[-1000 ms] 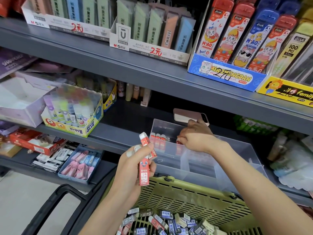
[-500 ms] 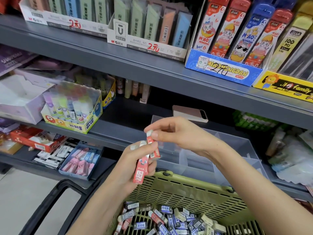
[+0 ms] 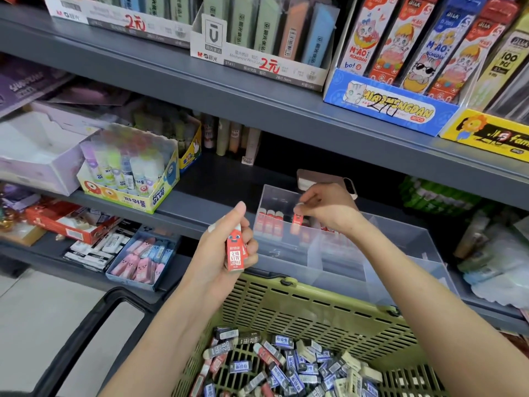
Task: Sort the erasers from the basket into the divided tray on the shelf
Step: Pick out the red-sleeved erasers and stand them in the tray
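Observation:
A green plastic basket at the bottom holds several loose erasers in blue, black, red and white sleeves. On the shelf behind it stands a clear divided tray; three red erasers stand upright in its far left compartment. My left hand grips a small bunch of red erasers in front of the tray. My right hand reaches over the tray's far left compartment and pinches one red eraser upright beside the standing row.
A phone lies on the shelf behind the tray. A glue-stick box and a blue box of pink erasers sit left. The upper shelf overhangs the tray. The basket's black handle juts out lower left.
My right hand took one red eraser from the bunch in my left hand and carried it back to the tray's far left compartment. My left hand stayed near the tray's front.

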`<state>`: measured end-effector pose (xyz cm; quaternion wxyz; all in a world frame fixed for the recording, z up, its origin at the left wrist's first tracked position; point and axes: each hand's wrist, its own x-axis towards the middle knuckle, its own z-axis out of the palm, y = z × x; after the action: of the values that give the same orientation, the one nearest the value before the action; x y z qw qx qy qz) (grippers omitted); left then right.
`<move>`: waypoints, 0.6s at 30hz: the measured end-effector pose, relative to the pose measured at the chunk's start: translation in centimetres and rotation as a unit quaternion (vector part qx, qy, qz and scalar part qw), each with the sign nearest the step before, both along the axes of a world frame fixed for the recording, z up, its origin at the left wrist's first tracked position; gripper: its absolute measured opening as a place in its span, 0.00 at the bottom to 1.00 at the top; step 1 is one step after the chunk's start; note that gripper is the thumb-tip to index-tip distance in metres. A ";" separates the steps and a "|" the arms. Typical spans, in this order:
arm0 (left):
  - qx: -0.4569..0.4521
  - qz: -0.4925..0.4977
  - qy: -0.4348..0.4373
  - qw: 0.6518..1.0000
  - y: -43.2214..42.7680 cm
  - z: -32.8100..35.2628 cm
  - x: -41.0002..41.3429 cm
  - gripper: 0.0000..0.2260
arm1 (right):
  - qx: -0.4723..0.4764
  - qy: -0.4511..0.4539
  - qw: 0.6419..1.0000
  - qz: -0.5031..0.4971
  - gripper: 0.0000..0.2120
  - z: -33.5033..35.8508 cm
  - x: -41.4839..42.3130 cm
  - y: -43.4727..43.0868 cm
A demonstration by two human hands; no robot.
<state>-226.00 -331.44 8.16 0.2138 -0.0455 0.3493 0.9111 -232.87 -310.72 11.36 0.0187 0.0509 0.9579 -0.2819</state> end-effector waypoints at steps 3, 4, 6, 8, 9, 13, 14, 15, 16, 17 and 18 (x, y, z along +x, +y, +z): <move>-0.006 0.004 0.001 1.000 0.0 -0.1 0.0 0.16 | 0.088 0.000 0.996 0.034 0.07 -0.6 -0.3 -0.1; -0.006 0.005 0.002 1.000 -0.1 -0.1 0.0 0.16 | 0.162 0.017 0.985 0.053 0.08 -0.6 -0.3 -0.1; -0.007 0.007 0.000 1.000 -0.1 -0.2 0.0 0.16 | 0.302 0.042 0.946 0.107 0.09 -0.4 -0.3 -0.1; -0.009 0.008 -0.003 1.000 -0.1 -0.2 0.0 0.17 | 0.380 0.044 0.910 0.157 0.10 -0.1 -0.3 0.0; -0.011 0.008 -0.003 1.000 0.0 -0.2 0.0 0.17 | 0.403 0.041 0.898 0.172 0.11 0.0 -0.3 -0.2; -0.016 0.010 -0.002 1.000 -0.1 -0.3 0.0 0.17 | 0.468 0.016 0.866 0.176 0.13 0.1 -0.8 -1.2; -0.017 0.009 -0.002 1.000 -0.1 -0.3 0.0 0.17 | 0.477 0.008 0.862 0.172 0.13 0.1 -0.8 -1.3; -0.018 0.010 -0.002 1.000 -0.1 -0.3 0.0 0.18 | 0.483 0.006 0.860 0.167 0.14 0.2 -0.7 -1.4; -0.019 0.010 -0.002 1.000 -0.1 -0.4 0.0 0.19 | 0.475 0.012 0.866 0.155 0.14 0.5 -0.4 -1.4; -0.019 0.011 -0.002 1.000 -0.1 -0.4 0.0 0.19 | 0.447 0.031 0.883 0.136 0.14 0.8 0.2 -1.4; -0.020 0.014 -0.002 1.000 0.0 -0.4 0.0 0.19 | 0.393 0.062 0.910 0.118 0.14 1.2 0.8 -1.5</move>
<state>-225.96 -331.47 7.76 0.2011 -0.0560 0.3664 0.9067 -232.03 -312.24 12.57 -0.0292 -0.0769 0.9894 0.1194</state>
